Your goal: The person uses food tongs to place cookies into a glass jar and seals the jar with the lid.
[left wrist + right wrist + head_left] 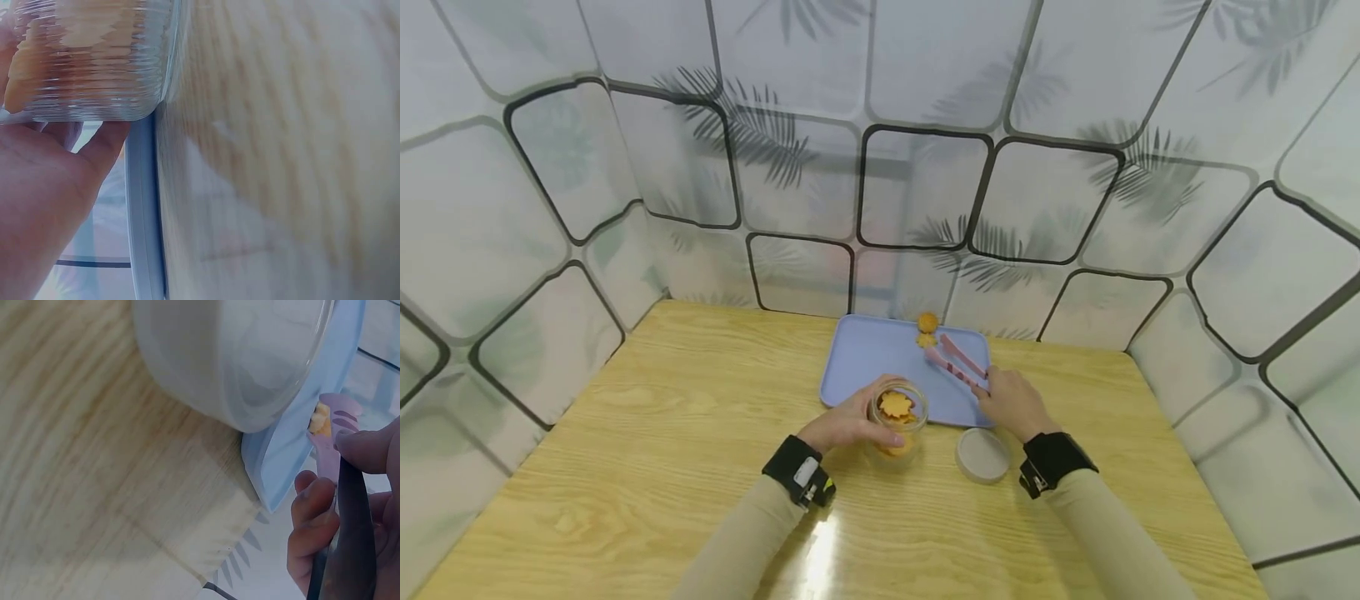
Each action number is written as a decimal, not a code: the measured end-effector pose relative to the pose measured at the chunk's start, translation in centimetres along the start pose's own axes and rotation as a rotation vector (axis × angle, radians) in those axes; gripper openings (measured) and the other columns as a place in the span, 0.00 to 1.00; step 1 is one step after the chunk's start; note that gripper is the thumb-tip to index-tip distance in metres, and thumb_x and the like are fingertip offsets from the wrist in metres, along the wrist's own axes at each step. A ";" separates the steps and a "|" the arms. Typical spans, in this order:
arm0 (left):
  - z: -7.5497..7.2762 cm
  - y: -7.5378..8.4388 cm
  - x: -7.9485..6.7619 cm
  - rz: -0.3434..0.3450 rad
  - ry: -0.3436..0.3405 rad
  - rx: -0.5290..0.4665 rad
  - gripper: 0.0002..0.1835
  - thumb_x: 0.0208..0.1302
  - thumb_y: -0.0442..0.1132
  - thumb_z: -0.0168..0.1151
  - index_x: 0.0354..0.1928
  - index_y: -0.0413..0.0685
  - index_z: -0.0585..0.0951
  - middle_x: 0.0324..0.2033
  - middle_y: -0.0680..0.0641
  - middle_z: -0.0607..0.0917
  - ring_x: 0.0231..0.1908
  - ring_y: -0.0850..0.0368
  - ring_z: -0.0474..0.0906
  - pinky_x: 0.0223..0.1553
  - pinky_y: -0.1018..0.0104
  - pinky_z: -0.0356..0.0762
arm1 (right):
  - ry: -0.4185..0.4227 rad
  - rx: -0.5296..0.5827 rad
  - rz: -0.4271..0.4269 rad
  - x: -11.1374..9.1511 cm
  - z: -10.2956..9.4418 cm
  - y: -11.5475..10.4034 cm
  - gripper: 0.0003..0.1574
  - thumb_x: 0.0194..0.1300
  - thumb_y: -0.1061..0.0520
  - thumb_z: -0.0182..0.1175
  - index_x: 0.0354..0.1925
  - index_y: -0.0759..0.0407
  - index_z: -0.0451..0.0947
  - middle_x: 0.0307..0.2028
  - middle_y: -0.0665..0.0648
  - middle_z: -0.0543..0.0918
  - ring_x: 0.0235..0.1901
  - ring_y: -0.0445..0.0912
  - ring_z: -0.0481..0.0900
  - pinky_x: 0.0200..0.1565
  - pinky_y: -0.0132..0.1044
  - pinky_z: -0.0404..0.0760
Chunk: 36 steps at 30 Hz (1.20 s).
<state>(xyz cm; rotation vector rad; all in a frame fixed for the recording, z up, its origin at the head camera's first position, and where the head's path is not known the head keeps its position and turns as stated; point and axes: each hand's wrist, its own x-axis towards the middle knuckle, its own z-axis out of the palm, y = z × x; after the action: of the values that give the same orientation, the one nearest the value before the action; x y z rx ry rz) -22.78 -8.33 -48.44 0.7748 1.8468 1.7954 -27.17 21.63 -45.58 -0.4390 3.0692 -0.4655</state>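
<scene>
My left hand (846, 427) holds a clear glass jar (917, 433), thumb on the near side. Flower-shaped orange biscuits (896, 405) lie inside it; the left wrist view shows the jar's ribbed wall (147, 81) close up. In my right hand (1015, 404) are pink-tipped tongs (953, 371) with a dark handle (350, 537). Their tips stand apart over the blue tray (865, 354), close to a flower-shaped biscuit (927, 341). Behind that one sits a round biscuit (928, 322) at the tray's far edge. Whether the tongs touch a biscuit, I cannot tell.
A round whitish lid (982, 457) lies on the wooden table (647, 442), just in front of the tray's near right corner and below my right hand. Patterned curtain-like walls (805, 192) enclose the table at the back and sides.
</scene>
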 end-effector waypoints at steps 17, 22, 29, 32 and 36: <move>0.1 -0.2 0.3 0.026 0.008 -0.011 0.49 0.57 0.42 0.77 0.77 0.47 0.60 0.69 0.34 0.69 0.64 0.55 0.69 0.71 0.53 0.61 | 0.003 -0.015 0.039 2.9 0.7 -0.8 0.16 0.73 0.52 0.57 0.34 0.64 0.73 0.24 0.59 0.75 0.22 0.51 0.72 0.23 0.42 0.68; 0.2 -0.1 0.1 0.026 0.017 -0.030 0.47 0.57 0.38 0.77 0.76 0.49 0.61 0.69 0.32 0.68 0.64 0.55 0.69 0.71 0.55 0.62 | -0.006 -0.032 0.086 3.1 1.2 -1.5 0.16 0.73 0.51 0.57 0.41 0.65 0.74 0.28 0.61 0.78 0.25 0.52 0.75 0.23 0.44 0.71; 0.1 -0.1 0.1 0.034 0.006 -0.032 0.49 0.57 0.40 0.77 0.77 0.46 0.59 0.69 0.31 0.67 0.65 0.54 0.69 0.70 0.55 0.62 | 0.044 -0.040 0.040 2.8 1.5 -1.6 0.14 0.72 0.54 0.60 0.35 0.65 0.76 0.26 0.60 0.79 0.24 0.52 0.76 0.25 0.45 0.73; 0.1 0.0 0.0 0.033 0.002 -0.027 0.49 0.57 0.41 0.77 0.77 0.47 0.59 0.70 0.31 0.67 0.65 0.54 0.69 0.70 0.55 0.63 | 0.050 -0.037 0.016 2.5 1.6 -1.4 0.13 0.73 0.55 0.59 0.35 0.64 0.77 0.25 0.59 0.78 0.24 0.50 0.74 0.26 0.43 0.71; 0.2 -0.1 0.1 0.036 0.002 -0.018 0.47 0.57 0.41 0.77 0.76 0.49 0.61 0.69 0.33 0.69 0.65 0.54 0.69 0.70 0.55 0.63 | 0.058 -0.034 -0.032 1.8 1.7 -0.9 0.11 0.73 0.57 0.58 0.37 0.65 0.78 0.24 0.58 0.77 0.23 0.49 0.71 0.26 0.41 0.68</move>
<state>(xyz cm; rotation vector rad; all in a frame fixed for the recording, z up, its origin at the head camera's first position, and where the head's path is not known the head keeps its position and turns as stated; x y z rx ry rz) -22.75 -8.12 -48.52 0.8047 1.8264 1.8330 -28.60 19.84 -46.87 -0.4851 3.1346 -0.4359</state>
